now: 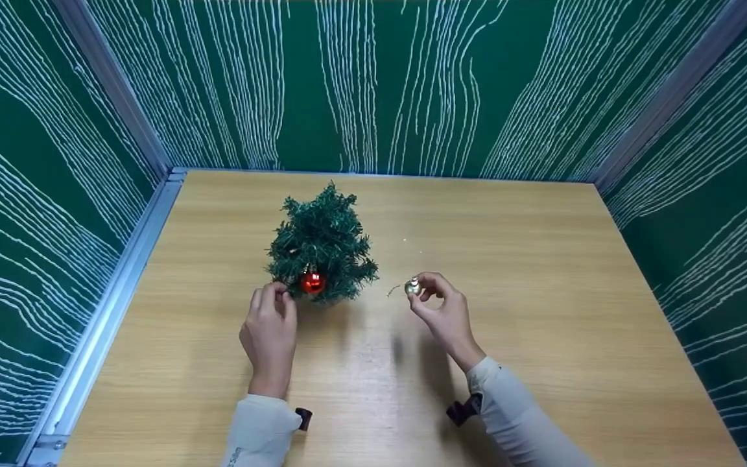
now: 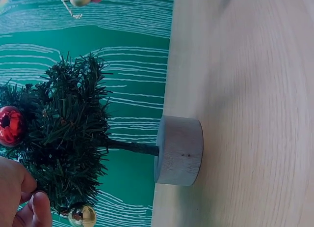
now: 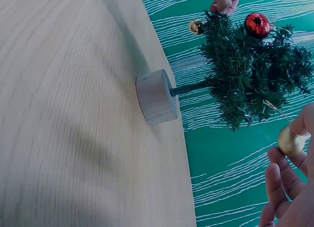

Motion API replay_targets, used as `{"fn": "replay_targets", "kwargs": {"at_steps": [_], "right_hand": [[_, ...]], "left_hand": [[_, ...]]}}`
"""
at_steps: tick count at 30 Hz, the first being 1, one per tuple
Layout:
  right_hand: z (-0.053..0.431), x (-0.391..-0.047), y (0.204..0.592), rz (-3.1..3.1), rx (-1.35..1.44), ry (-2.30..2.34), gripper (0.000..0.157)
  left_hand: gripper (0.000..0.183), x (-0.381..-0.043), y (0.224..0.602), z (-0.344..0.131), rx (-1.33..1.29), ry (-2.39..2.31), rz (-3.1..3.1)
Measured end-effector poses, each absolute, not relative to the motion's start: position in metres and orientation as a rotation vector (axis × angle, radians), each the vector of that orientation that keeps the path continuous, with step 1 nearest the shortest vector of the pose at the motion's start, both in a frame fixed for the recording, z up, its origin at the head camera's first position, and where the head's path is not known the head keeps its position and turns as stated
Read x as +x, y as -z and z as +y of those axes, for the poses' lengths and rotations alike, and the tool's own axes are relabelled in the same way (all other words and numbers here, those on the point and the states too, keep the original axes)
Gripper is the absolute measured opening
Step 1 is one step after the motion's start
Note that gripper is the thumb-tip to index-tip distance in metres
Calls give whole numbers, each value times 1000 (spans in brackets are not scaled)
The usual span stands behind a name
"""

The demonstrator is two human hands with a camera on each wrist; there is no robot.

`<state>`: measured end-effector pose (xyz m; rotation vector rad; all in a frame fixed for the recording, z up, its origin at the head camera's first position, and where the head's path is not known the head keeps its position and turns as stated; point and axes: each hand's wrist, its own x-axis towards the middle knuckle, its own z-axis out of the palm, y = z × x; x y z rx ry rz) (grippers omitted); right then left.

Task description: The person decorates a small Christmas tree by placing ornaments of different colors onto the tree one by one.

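A small artificial Christmas tree [image 1: 325, 243] stands upright on a round wooden base [image 2: 180, 151]. On its front hangs a shiny red bauble [image 1: 313, 281]. A gold bauble [image 2: 82, 215] hangs from a low branch on the tree's left, beside my left hand [image 1: 271, 331]. That hand pinches the tip of a left branch between thumb and fingers. Right of the tree, my right hand [image 1: 443, 311] holds another gold bauble [image 3: 290, 141] by its sides, raised above the table. The bauble's thin gold string [image 3: 274, 109] dangles toward the branches.
The light wooden table [image 1: 542, 272] reaches to green walls [image 1: 393, 84] with white wavy lines at the back and sides. A metal rail [image 1: 107, 305] runs along the left edge. Dark wrist cameras [image 1: 464, 410] sit at both sleeves.
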<state>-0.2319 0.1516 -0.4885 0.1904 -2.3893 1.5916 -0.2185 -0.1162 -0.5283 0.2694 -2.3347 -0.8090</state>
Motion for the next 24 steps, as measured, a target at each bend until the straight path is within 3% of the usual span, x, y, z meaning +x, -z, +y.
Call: {"fn": "replay_targets", "kwargs": {"at_steps": [24], "right_hand": [[140,-227,489,-2371,229,-1630,23]], "left_hand": [[11,-217,526,-113,192,856,-2251]]}}
